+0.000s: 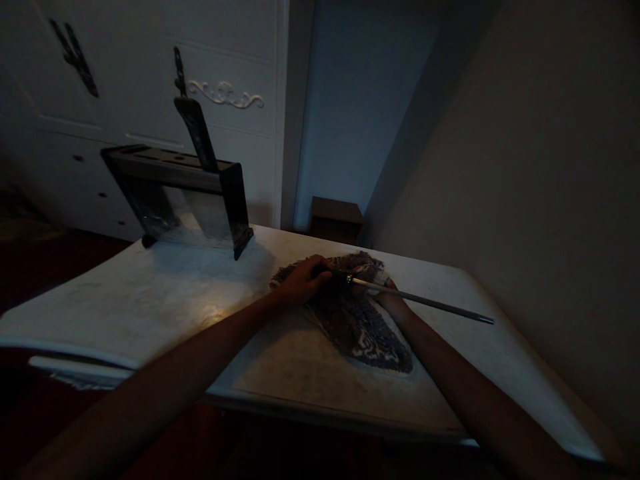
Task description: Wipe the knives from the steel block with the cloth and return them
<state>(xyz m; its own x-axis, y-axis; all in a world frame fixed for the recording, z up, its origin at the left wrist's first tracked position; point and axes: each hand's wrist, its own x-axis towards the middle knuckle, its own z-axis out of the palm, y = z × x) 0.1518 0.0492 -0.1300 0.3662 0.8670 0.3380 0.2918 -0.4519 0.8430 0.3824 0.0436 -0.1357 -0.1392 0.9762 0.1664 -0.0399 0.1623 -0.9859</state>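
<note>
My left hand (304,279) is closed around the black handle of a honing steel (425,299). Its metal rod points to the right, slightly downward in view, above the table. A dark patterned cloth (365,330) with pale markings and a fringed edge hangs and spreads beneath the handle onto the tabletop. My right hand (394,301) is closed on the cloth's upper right part, just below and behind the rod; most of its fingers are hidden. Whether the cloth touches the rod there is hard to make out in the dim light.
A knife block (233,193) with clear sides stands at the table's back left, one black-handled knife (197,133) upright in it. The white tabletop (100,293) reaches toward a wall (525,167) on the right. Behind are white cupboard doors (225,40) and a small brown cabinet (336,212).
</note>
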